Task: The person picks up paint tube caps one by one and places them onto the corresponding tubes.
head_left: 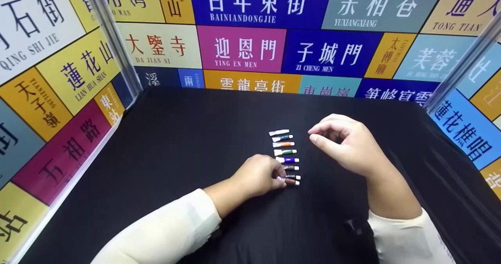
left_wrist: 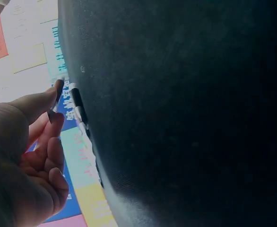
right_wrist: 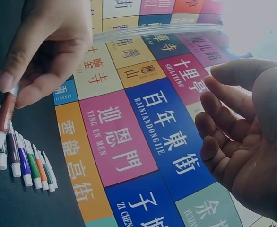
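Observation:
My left hand (head_left: 256,175) pinches a brown paint tube (head_left: 292,182) between thumb and fingers at the near end of a row of small tubes. In the right wrist view that brown tube (right_wrist: 6,116) points its white cap downward, above the row. Beyond it lie several white-capped tubes side by side, among them a purple tube (head_left: 289,160), a green tube (head_left: 287,152) and an orange tube (head_left: 285,144). Right of the row hovers my right hand (head_left: 348,144), fingers loosely bent and nothing between them.
A black cloth (head_left: 176,127) covers the table. Panels with street names, such as a pink panel (head_left: 241,49), stand behind and at both sides. A clear upright post (head_left: 117,37) marks the back left corner.

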`<state>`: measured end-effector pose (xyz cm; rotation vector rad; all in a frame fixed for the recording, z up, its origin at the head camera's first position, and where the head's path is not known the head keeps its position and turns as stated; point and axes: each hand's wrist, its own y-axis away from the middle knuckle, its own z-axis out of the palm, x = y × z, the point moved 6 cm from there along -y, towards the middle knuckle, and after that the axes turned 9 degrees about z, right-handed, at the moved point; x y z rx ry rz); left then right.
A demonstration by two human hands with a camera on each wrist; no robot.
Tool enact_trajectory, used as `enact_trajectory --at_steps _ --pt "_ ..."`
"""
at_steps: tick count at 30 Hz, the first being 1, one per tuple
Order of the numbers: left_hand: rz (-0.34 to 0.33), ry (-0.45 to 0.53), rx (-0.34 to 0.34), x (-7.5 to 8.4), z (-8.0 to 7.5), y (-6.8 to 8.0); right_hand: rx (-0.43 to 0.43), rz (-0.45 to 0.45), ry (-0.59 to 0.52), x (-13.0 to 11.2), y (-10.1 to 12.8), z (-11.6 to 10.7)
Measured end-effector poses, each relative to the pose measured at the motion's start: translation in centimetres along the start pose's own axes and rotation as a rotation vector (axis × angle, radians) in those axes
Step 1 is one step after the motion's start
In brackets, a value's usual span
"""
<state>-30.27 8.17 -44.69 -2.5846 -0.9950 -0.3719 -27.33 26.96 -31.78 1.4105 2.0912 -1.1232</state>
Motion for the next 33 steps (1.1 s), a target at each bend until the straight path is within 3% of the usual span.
enact_trajectory --at_steps 6,13,28,33 --pt "-0.006 -0.022 -0.05 -0.3 0.9 -0.3 0.009 0.005 0.0 0.1 0.0 0.0" --pt "-0.022 -0.045 -0.05 -0.7 1.4 -0.3 0.009 0.011 0.0 0.1 -0.1 0.1" --pt "-0.06 0.098 -0.037 -1.6 2.0 -0.2 0.01 0.039 -0.002 1.0 -0.2 0.1" --pt "-0.081 0.169 0.034 -2.0 1.2 -0.3 0.035 0.064 0.023 1.6 -0.3 -0.3"
